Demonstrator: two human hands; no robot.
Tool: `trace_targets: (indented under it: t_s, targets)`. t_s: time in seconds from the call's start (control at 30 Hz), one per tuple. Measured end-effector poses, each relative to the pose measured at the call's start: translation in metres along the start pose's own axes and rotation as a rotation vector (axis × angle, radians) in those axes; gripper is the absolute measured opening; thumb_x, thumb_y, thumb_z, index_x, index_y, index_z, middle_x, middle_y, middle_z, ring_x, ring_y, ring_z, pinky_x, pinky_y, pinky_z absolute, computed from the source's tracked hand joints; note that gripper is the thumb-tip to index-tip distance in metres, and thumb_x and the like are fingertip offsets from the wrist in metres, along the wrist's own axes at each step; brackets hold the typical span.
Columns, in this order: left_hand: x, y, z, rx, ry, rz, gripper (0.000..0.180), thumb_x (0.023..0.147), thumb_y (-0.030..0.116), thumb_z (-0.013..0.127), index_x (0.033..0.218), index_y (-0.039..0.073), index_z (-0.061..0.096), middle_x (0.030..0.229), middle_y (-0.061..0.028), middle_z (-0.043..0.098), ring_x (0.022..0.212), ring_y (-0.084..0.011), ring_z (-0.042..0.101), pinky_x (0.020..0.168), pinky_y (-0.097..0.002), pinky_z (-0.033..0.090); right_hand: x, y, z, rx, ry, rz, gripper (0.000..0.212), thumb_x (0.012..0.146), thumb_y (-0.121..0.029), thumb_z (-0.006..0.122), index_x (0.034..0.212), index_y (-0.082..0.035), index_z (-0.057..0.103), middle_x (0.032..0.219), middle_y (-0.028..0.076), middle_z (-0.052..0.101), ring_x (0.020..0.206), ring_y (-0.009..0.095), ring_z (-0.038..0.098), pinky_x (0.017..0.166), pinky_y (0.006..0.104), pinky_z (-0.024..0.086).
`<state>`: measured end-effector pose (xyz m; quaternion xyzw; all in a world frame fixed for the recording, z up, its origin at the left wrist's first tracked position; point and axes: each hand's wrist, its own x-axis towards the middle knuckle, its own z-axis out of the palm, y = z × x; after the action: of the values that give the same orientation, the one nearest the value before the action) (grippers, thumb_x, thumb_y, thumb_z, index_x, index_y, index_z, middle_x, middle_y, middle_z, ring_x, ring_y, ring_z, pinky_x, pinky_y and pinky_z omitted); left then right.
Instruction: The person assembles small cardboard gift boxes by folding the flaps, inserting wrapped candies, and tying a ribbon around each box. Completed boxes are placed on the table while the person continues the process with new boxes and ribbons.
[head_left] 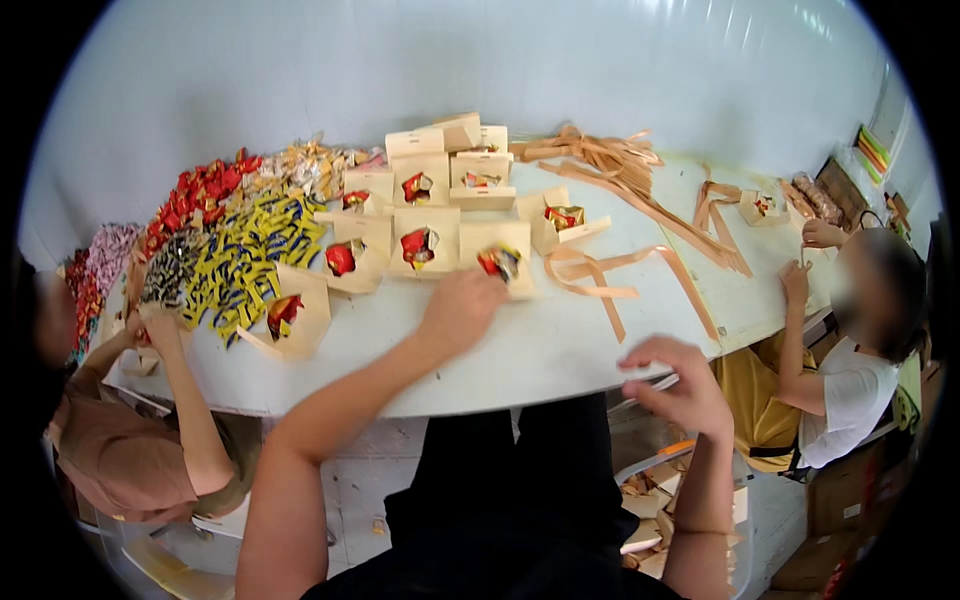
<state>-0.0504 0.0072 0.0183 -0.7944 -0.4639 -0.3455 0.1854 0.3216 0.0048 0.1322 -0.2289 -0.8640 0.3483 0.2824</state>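
Note:
My left hand (pixel 463 308) reaches over the table, its fingers closed at the near edge of a small cream gift box (pixel 488 237). Wrapped candies (pixel 499 263) in red, gold and dark foil show through the front of that box. My right hand (pixel 683 386) is raised by the table's front edge, fingers apart and curved, with nothing in it. Just beyond it, a loop of tan ribbon (pixel 597 291) lies on the white tabletop. Another candy-filled box (pixel 537 207) stands to the right of the one at my left hand.
More filled boxes (pixel 408 225) stand in rows behind. Heaped yellow candies (pixel 250 250) and red candies (pixel 195 195) cover the left side. Ribbon strips (pixel 640 190) lie at back right. Co-workers sit left (pixel 130 430) and right (pixel 850 390). A bin (pixel 742 540) of folded boxes stands below.

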Motion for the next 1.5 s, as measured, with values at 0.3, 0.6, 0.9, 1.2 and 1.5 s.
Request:
trace_targets:
  t_s: [0.3,0.6,0.9,1.2,1.5]
  targets:
    - [-0.004,0.076,-0.009,-0.356,0.033,0.186,0.015,0.081,0.006,0.085,0.093,0.009,0.076,0.108,-0.0054,0.074,0.097,-0.0269,0.073,0.080,-0.0386,0.056,0.136,0.062,0.040,-0.518,0.130,-0.195,0.017,0.101,-0.015,0.074,0.112,-0.002,0.077,0.108,0.015,0.078,0.100,0.036,0.073,0.087,0.0420,0.058]
    - [-0.002,0.088,-0.008,-0.453,-0.007,0.090,0.010,0.084,0.019,0.088,0.085,0.016,0.079,0.141,-0.0042,0.070,0.134,-0.0282,0.059,0.114,-0.0613,0.032,0.115,0.100,0.043,-0.254,-0.037,0.343,0.015,0.095,-0.017,0.083,0.100,-0.003,0.081,0.086,0.009,0.078,0.077,0.022,0.073,0.076,0.0343,0.058]
    - [0.008,0.083,-0.007,-0.431,-0.009,-0.013,0.006,0.087,0.016,0.084,0.085,0.015,0.079,0.149,-0.0068,0.064,0.143,-0.0307,0.056,0.121,-0.0666,0.025,0.095,0.084,0.063,0.075,-0.163,0.128,0.015,0.084,-0.007,0.090,0.098,-0.004,0.085,0.085,0.008,0.071,0.075,0.019,0.067,0.069,0.0350,0.053]
    - [-0.001,0.077,0.014,-0.771,0.005,-0.095,0.006,0.091,0.003,0.083,0.096,0.003,0.080,0.152,-0.0196,0.059,0.124,-0.0306,0.070,0.096,-0.0404,0.062,0.099,0.085,0.064,-0.003,-0.318,0.268,0.011,0.095,-0.016,0.084,0.103,-0.009,0.086,0.079,0.000,0.063,0.077,0.009,0.056,0.069,0.0282,0.045]
    - [0.002,0.079,0.012,-0.859,-0.040,-0.229,0.008,0.093,0.006,0.083,0.098,0.001,0.080,0.137,-0.0152,0.066,0.112,-0.0280,0.076,0.094,-0.0379,0.063,0.063,0.098,0.028,0.438,-0.194,0.235,0.011,0.100,-0.012,0.080,0.105,-0.006,0.072,0.093,-0.003,0.069,0.087,0.005,0.064,0.073,0.0225,0.050]
